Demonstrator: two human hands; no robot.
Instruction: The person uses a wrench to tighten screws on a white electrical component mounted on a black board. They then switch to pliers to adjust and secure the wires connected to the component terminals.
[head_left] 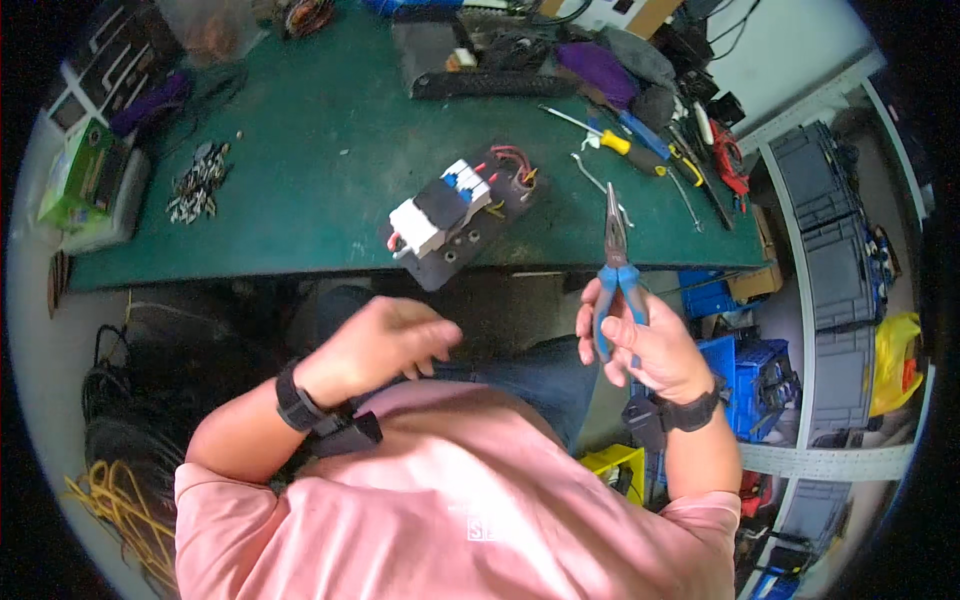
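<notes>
Right hand (660,350) with fingers grasping blue-handled pliers (616,258), nose upward near table (310,170) edge, left hand (385,345) with fingers curled, grip indeterminable, electrical assembly (442,205) on table, lettering (482,530) on pink shirt (400,500), blue crate (745,402) holding dark items

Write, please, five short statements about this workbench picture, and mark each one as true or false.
1. The right hand holds blue-handled pliers. True.
2. The pliers' tips point back toward the person's chest. False: they point away, over the green bench.
3. The left hand grips the yellow-and-black screwdriver. False: no tool shows in the left hand; the screwdriver lies on the bench.
4. A dark plate with white blocks and wires lies at the bench's near edge. True.
5. The pile of small parts is right of this plate. False: it is to the left.
</notes>
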